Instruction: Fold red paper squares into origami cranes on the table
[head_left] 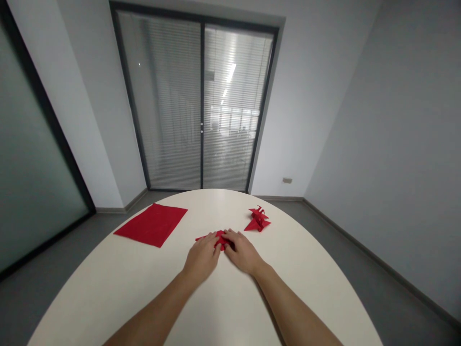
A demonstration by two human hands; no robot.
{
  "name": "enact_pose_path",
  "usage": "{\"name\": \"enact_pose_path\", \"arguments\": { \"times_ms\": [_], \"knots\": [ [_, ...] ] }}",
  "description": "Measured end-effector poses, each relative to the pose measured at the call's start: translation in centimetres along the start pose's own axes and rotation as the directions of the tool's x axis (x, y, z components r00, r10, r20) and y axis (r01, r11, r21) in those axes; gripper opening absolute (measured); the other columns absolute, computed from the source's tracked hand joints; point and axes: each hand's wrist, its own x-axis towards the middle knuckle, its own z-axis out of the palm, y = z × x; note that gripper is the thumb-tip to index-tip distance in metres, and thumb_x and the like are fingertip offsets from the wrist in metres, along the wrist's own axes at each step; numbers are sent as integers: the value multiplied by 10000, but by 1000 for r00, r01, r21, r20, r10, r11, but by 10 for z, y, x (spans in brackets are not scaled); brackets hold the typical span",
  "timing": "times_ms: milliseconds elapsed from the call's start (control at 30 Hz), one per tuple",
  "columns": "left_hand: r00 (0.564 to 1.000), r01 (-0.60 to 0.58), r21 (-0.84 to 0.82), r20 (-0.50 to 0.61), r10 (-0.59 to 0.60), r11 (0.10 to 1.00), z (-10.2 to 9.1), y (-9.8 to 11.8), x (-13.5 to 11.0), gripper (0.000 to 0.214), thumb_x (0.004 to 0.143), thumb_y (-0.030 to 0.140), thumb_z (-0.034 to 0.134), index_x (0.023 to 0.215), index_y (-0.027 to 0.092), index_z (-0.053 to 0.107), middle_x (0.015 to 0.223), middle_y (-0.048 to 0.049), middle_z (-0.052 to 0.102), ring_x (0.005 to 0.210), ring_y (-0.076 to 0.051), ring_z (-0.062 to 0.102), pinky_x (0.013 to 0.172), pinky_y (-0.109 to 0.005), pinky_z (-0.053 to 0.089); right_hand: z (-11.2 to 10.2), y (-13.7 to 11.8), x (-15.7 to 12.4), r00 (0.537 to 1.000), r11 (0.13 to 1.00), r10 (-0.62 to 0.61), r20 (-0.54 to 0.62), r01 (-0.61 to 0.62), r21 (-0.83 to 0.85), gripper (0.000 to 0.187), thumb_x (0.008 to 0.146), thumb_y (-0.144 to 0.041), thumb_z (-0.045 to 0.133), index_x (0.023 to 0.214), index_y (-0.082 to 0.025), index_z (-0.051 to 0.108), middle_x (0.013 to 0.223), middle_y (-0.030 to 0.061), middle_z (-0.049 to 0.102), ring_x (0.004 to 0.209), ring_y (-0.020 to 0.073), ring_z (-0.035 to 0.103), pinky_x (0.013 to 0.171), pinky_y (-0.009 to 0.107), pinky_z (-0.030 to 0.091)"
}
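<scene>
Fingertips down on the red paper, both hands in close!
Head view: the left hand (203, 254) and right hand (245, 252) curve over the small folded red paper (221, 239) between them on the white table (118, 293); whether either pinches it, I can't tell. Even pressure and aligned edges should serve best, one hand anchoring. Beyond the left hand, a flat red sheet (153, 226); beyond the right, folded red figures (258, 221).

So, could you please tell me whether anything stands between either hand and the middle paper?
Nothing visible does: the left hand and right hand are both on the paper. The sheet lies off left, the cranes off right.
</scene>
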Motion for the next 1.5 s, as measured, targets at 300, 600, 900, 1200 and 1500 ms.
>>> {"name": "enact_pose_path", "arguments": {
  "times_ms": [300, 600, 900, 1200, 1500],
  "knots": [
    [994, 108, 74, -5, -108, 991, -6, 0, 5, 329, 1015, 239, 360, 1103, 201, 674, 1164, -81, 727, 1031, -207, 691, 879, -301, 487, -1, -1, 1, 985, 997, -72, -157, 70, -16, 196, 954, -149, 449, 851, -193, 610, 918, 48, 680, 901, 189, 613, 859, 311, 441],
    [991, 134, 42, 12, -134, 990, -8, -1, 4, 264, 980, 202, 438, 1148, 247, 636, 1132, -38, 729, 1004, -185, 680, 833, -265, 453, 2, 2, 1, 976, 1000, -16, -219, 11, -25, 154, 904, -134, 507, 837, -191, 633, 915, 54, 687, 912, 201, 602, 868, 317, 432],
    [998, 47, 66, 37, -49, 997, -11, 8, 0, 317, 907, 120, 453, 1074, 249, 689, 1210, -41, 699, 1163, -208, 615, 976, -318, 457, 2, 4, 0, 981, 999, 7, -196, -15, -41, 157, 877, -106, 527, 922, -187, 653, 966, 54, 691, 950, 201, 600, 897, 319, 423],
    [1000, 14, 92, -29, -12, 996, -9, 13, -2, 245, 909, 170, 483, 1059, 234, 665, 1201, -71, 687, 1132, -231, 619, 988, -356, 464, 1, 1, 3, 986, 994, -39, -165, 22, -104, 265, 908, -108, 490, 998, -193, 725, 1056, 60, 725, 1029, 204, 612, 970, 327, 415],
    [1000, -21, 102, -6, 22, 995, -7, 6, -2, 316, 896, 122, 442, 1129, 185, 647, 1249, -98, 675, 1258, -245, 556, 1088, -382, 406, 2, -21, -1, 996, 981, -69, -48, 60, -182, 459, 886, -169, 463, 1316, -177, 624, 1395, 93, 598, 1307, 238, 506, 1126, 402, 330]
  ]
}}
